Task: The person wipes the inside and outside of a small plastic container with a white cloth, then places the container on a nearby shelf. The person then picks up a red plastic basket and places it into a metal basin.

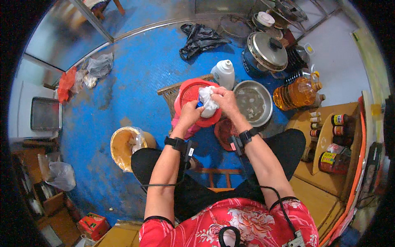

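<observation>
Both my hands meet over a red plastic basin (189, 88) that rests on a low woven stool (169, 95). My right hand (225, 100) grips a crumpled white cloth or thin bag (206, 94). Pinched in my left hand (191, 113) is a small blue object (199, 104), too covered to name. A rounded white item (208, 111) shows beneath the cloth. Just beyond the basin stands a white plastic bottle (224, 74). Pink material (191, 131) hangs below the basin's near side.
To the right are a metal bowl of cloudy water (268, 106), a red basket (220, 136), a lidded pot (268, 52) and an oil jug (294, 94). A lined bin (115, 151) stands left. A black plastic bag (200, 40) lies ahead; a wooden shelf (327, 185) holds jars.
</observation>
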`<state>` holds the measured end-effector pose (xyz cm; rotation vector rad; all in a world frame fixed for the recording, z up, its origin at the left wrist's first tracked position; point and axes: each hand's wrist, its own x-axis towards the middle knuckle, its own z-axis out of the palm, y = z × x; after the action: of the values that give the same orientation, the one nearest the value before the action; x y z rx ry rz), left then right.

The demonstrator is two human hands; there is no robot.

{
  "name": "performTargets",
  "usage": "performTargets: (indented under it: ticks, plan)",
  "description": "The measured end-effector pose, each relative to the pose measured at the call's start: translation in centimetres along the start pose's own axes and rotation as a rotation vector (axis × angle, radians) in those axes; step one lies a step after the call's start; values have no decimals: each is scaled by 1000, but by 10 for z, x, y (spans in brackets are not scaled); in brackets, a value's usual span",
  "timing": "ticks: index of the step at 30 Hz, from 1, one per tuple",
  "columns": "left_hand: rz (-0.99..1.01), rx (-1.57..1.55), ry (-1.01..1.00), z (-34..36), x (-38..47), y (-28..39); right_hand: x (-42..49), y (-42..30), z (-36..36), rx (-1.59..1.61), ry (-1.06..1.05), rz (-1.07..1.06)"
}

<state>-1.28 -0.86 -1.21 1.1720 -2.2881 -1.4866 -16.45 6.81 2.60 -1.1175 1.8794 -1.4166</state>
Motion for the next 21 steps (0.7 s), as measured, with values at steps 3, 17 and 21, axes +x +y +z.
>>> performTargets:
  ticks: [3, 17, 21]
  plan:
    - [105, 82, 39, 1, 3, -6, -11, -3, 6, -266, -46, -369]
    - [-31, -48, -26, -8, -9, 8, -11, 7, -15, 0, -83, -17]
    - [183, 325, 0, -8, -14, 8, 2, 9, 9, -272, -230, -409]
